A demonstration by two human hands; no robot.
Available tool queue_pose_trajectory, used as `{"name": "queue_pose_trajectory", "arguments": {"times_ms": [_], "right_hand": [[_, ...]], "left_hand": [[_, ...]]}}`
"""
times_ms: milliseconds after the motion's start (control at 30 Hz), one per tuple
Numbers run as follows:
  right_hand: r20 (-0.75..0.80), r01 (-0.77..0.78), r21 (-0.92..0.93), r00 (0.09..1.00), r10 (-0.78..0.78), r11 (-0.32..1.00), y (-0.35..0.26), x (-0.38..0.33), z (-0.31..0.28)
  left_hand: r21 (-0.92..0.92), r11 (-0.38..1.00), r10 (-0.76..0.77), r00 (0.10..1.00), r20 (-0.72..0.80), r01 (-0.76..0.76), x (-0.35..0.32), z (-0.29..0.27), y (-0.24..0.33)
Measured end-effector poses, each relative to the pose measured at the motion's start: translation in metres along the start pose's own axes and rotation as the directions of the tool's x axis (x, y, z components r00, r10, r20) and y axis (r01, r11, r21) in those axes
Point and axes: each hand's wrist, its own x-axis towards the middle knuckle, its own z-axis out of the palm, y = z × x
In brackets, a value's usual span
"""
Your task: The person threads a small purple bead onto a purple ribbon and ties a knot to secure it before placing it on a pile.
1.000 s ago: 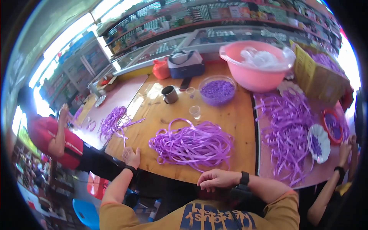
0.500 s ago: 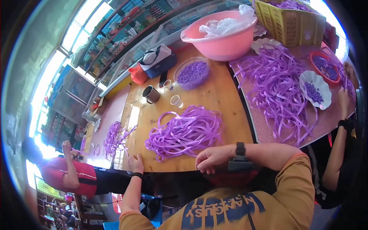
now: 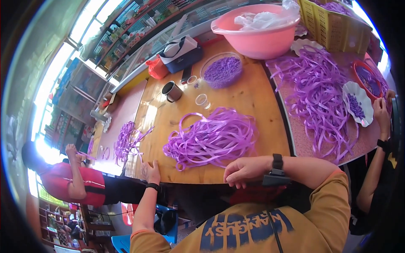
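At the near edge of the wooden table, my left hand (image 3: 150,172) rests with fingers apart, holding nothing. My right hand (image 3: 242,170) hovers by the same edge further right, its fingers loosely curled downward; nothing shows in them. Between and beyond both hands lies a loose heap of shiny purple ribbon loops (image 3: 213,137), the right hand close to its near right side. A smaller bunch of purple ribbon (image 3: 126,142) lies left of my left hand. Behind the heap stand a clear plastic cup (image 3: 202,100), a dark metal mug (image 3: 171,91) and a clear bowl of small purple pieces (image 3: 223,71).
A pink basin (image 3: 257,40) holding white plastic stands at the back. On the right-hand pink table lie a large ribbon pile (image 3: 312,97), a scalloped white dish (image 3: 357,103) and a red bowl (image 3: 367,80). People work at left (image 3: 76,181) and right (image 3: 371,181).
The view has shifted slightly, so the table things sit a little further right. My right hand remains curled by the edge and my left hand stays on it; no object has been moved.
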Motion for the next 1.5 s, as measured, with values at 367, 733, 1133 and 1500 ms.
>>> {"name": "queue_pose_trajectory", "arguments": {"times_ms": [367,733,1133,1500], "right_hand": [[-0.038,-0.04,0.052,0.998,0.042,0.998,0.001,-0.001,0.008],[-0.057,0.038,-0.041,0.998,-0.04,0.998,0.003,-0.004,0.004],[-0.043,0.055,-0.092,0.997,-0.059,0.994,0.002,-0.005,0.008],[0.053,0.219,-0.512,0.973,-0.224,0.831,0.033,-0.06,0.068]], "left_hand": [[0.011,1.0,0.006,1.0,-0.005,-0.006,-0.007,-0.004,-0.002],[0.002,0.999,0.044,0.998,0.046,-0.044,-0.002,-0.001,0.0],[-0.067,0.996,0.055,0.998,0.017,-0.054,-0.003,-0.002,-0.007],[-0.095,0.99,0.099,0.991,-0.091,-0.108,-0.013,-0.009,-0.003]]}}
